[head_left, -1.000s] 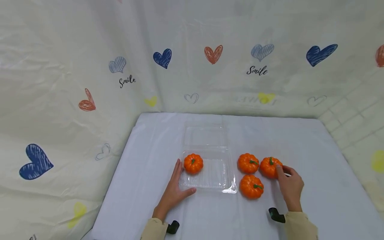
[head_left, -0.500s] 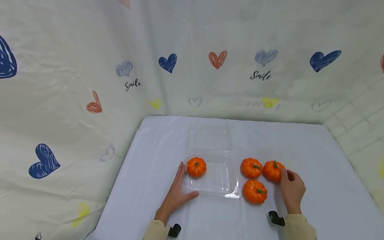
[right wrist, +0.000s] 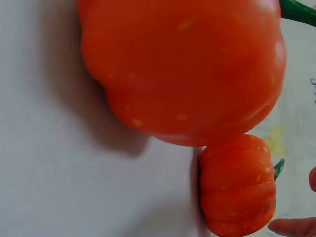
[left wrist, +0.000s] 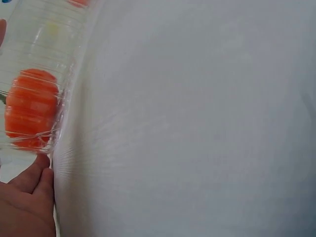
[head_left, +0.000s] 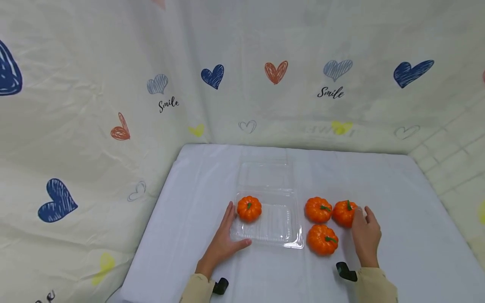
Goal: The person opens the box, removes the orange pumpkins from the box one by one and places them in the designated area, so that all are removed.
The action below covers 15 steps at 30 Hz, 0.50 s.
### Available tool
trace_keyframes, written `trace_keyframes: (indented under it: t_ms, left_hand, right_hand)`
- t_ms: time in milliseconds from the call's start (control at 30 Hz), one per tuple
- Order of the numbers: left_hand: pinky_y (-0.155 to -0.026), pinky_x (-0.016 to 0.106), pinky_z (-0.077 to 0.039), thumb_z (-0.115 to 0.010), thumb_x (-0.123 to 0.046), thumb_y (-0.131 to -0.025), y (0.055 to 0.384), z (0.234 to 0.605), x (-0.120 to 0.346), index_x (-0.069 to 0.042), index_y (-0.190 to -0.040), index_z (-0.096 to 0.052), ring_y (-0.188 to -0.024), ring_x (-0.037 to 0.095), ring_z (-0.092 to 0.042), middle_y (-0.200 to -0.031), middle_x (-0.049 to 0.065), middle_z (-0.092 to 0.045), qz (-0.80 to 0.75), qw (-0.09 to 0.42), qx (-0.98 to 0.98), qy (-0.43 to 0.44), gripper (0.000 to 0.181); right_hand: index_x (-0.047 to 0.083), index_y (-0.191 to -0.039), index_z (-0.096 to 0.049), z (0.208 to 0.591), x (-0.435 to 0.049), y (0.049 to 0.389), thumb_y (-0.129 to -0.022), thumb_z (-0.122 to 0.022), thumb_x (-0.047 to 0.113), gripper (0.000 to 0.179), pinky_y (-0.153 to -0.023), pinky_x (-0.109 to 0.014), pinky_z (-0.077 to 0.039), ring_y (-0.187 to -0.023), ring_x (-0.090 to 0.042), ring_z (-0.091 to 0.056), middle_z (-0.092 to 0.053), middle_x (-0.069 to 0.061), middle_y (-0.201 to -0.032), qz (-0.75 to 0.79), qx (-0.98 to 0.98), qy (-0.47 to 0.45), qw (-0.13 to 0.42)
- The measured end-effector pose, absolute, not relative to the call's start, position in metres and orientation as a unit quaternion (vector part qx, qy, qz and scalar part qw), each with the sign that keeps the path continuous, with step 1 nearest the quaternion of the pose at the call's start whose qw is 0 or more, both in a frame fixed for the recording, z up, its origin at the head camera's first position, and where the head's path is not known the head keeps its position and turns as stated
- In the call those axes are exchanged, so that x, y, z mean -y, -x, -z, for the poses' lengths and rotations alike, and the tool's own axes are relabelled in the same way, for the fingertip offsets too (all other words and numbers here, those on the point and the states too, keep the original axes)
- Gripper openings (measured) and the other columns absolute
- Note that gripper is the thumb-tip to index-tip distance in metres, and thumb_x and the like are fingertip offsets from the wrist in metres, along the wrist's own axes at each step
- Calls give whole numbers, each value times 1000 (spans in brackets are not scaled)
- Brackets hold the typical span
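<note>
A clear plastic clamshell box [head_left: 278, 223] lies with its lid folded back, and one small orange pumpkin [head_left: 249, 209] sits in its left part. My left hand [head_left: 221, 249] rests against the box's left side and front corner, fingers straight and thumb spread. To the right of the box, three more pumpkins stand close together: a back-left pumpkin [head_left: 318, 210], a front pumpkin [head_left: 322, 240] and a right pumpkin [head_left: 344, 213]. At the right pumpkin's side is my right hand [head_left: 366, 237], thumb and fingers apart. In the right wrist view a fingertip [right wrist: 286, 226] touches or nearly touches a pumpkin [right wrist: 237, 190].
A white cloth covers the table [head_left: 398, 189]. Behind it and at both sides hangs a pale curtain [head_left: 227, 33] printed with hearts. Dark wrist-camera mounts show at both sleeves. The box lid [head_left: 265, 174] lies toward the table's far edge.
The right hand's fingers have spread apart beside the right pumpkin, and the hand has shifted slightly left. The pumpkins and the left hand keep their places; the head view has shifted slightly.
</note>
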<state>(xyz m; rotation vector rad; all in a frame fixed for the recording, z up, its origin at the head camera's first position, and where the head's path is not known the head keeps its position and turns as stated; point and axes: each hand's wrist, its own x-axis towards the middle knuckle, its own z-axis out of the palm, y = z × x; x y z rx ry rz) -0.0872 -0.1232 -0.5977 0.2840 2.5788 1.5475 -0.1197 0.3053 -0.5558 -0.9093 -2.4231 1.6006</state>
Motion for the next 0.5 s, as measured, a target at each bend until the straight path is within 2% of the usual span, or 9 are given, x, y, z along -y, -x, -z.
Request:
trace_keyframes:
  t_ms: [67,167,300,400,500]
  left_hand:
    - [-125,63,-24,-86,-55,-86,89,598,123,-20,-174,-12,-159,21,-29,-179,-13,-1,-509,62,-853,-99,121]
    - [-125,63,-24,-87,-55,-86,91,599,124,-19,-174,-13,-159,22,-29,-180,-13,-2,-510,62,-852,-103,121]
    - [-126,62,-23,-88,-57,-84,90,601,126,-17,-174,-14,-159,22,-30,-180,-12,-3,-509,59,-852,-104,122]
    - [-127,60,-21,-88,-60,-83,91,602,127,-19,-174,-14,-159,18,-30,-179,-14,-2,-511,60,-852,-98,124]
    - [-127,60,-21,-88,-59,-83,91,602,126,-22,-174,-13,-159,17,-28,-179,-16,-1,-516,63,-849,-95,124]
  right_hand:
    - [7,-172,-13,553,-305,120,-112,-31,54,78,-127,-62,-16,-162,-43,-12,-13,-21,-177,-529,794,294,55]
    - [8,-173,-12,546,-303,118,-113,-33,51,76,-128,-60,-15,-162,-42,-12,-8,-15,-178,-528,797,285,73]
    - [10,-172,-21,533,-290,114,-114,-39,43,69,-128,-54,-21,-160,-41,-21,-12,-10,-179,-548,784,265,122]
    - [12,-171,-27,523,-274,114,-114,-42,38,65,-128,-45,-22,-161,-33,-22,-16,-5,-178,-568,770,244,158]
    - [13,-171,-27,517,-255,115,-114,-43,38,64,-128,-40,-22,-162,-24,-19,-19,-1,-177,-572,772,219,171]
